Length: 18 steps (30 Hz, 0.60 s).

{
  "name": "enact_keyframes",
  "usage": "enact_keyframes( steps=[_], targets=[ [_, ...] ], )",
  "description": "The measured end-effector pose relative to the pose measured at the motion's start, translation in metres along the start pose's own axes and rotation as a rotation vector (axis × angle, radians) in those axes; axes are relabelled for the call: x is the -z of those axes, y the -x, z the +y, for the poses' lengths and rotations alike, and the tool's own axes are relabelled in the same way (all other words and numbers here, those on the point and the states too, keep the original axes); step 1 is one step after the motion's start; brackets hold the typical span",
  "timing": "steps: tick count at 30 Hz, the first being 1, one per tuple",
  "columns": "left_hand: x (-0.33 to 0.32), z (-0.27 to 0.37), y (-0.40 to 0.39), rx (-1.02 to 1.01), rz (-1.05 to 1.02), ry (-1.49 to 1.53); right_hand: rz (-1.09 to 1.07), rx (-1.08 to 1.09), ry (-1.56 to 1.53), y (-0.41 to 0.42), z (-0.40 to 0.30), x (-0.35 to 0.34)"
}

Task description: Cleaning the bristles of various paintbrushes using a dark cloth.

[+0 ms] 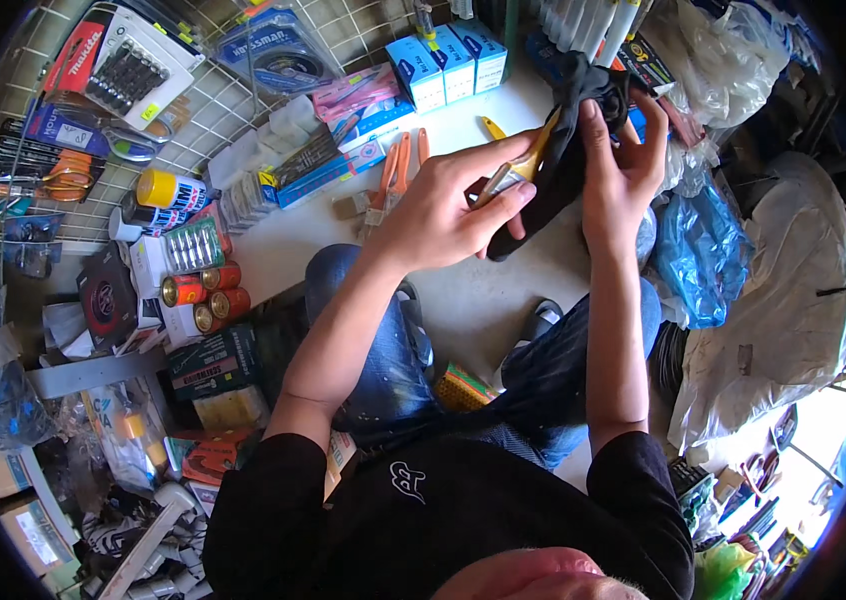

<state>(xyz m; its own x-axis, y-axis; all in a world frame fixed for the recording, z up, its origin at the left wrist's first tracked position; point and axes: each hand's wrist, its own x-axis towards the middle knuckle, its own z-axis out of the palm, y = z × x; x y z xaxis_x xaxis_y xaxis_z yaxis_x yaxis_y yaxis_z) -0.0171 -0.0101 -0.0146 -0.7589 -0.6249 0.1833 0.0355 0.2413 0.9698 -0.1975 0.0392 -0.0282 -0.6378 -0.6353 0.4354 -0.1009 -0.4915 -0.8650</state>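
My left hand [460, 199] grips a flat paintbrush by its metal ferrule and lower handle. The yellow brush handle [537, 154] points up to the right, against a dark cloth. That black cloth [554, 187] is bunched at its top in my right hand [622, 165], and its lower part hangs down between both hands. My right thumb presses on the bunched part. On the white shelf behind my left hand lie orange-handled paintbrushes [391, 172], with another yellow handle [493, 127] close to the cloth.
Blue-and-white boxes [442, 67] stand at the shelf's back. Spray cans [168, 191] and small red cans [229, 304] are at left, below packs on a wire grid [202, 82]. Blue plastic bags [700, 247] and a beige sheet [775, 315] are at right. A small box [462, 386] lies between my legs.
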Motion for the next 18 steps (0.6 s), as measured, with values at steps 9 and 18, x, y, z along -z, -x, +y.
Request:
enact_keyframes(
  steps=[9, 18],
  targets=[
    [-0.004, -0.013, -0.006, -0.289, 0.310, -0.564, -0.254, -0.318, -0.332, 0.023, 0.015, -0.016],
    [-0.012, -0.007, -0.001, -0.245, 0.145, -0.907, 0.008, -0.379, -0.262, 0.015, 0.012, -0.013]
  ],
)
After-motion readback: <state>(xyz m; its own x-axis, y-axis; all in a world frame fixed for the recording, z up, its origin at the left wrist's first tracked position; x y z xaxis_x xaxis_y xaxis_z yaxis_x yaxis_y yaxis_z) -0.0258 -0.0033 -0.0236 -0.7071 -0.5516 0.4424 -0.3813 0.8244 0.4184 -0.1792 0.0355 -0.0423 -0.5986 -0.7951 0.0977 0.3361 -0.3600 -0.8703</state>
